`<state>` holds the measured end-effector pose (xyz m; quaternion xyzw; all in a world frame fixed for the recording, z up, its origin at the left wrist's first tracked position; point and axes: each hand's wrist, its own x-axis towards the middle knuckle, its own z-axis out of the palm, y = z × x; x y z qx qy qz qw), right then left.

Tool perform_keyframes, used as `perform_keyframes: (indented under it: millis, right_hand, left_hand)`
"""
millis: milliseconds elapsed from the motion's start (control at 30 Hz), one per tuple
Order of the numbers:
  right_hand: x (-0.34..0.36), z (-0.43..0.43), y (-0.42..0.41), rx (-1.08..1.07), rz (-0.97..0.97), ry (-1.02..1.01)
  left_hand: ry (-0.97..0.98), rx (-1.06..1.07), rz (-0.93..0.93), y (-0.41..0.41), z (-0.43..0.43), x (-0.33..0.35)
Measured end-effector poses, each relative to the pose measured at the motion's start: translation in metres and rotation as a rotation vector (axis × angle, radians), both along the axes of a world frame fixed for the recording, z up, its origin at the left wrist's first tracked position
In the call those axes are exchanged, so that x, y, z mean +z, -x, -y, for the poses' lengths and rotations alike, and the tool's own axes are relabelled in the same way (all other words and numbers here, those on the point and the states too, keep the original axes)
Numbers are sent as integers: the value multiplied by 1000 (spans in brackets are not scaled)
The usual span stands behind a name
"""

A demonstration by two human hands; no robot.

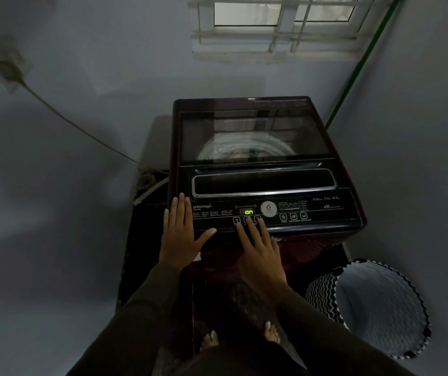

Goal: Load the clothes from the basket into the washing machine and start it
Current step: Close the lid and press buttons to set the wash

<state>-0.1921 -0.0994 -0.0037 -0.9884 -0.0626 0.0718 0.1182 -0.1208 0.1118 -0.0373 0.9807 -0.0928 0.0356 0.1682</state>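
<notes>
**Both hands on the washer's front panel, display lit**

The washing machine (263, 183) stands in the corner of a dim room, below a barred window (279, 20). Its glass lid (252, 134) lies flat and closed. The round drum shows through the glass, with pale shapes inside that are too dim to tell whether they are clothes.

On the control panel (315, 213), along the machine's front edge, the small display (248, 212) glows green and reads "on".

The left hand (179, 234) lies flat on the panel's front left corner, with its fingers straight and together and its thumb spread out to the right. It grips nothing.

The right hand (260, 253) reaches over the front edge near the middle of the panel. Its fingers (255, 232) are stretched out and slightly fanned over the numbered buttons. One fingertip covers the button between button 1 (236, 220) and button 3 (257, 219) (whether it presses or only touches cannot be told). This hand too is flat and holds nothing. The two hands are apart, with a bare stretch of panel between them.

The basket (323, 291), patterned in black and white zigzags, stands on the floor just beside the machine's front right corner, its pale lining showing.

A green pipe (358, 66) runs down the wall behind the machine's back right corner. A cord (68, 118) hangs from a wall socket (10, 69) toward the machine's left side. The person's bare feet (271, 332) stand before the machine.
</notes>
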Motion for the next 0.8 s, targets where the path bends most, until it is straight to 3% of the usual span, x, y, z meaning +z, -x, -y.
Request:
perform_keyframes:
  millis: [800]
  right_hand:
    - [-2,0,0,7,11,-10]
  left_hand:
    - [-7,9,-2,0,0,-1]
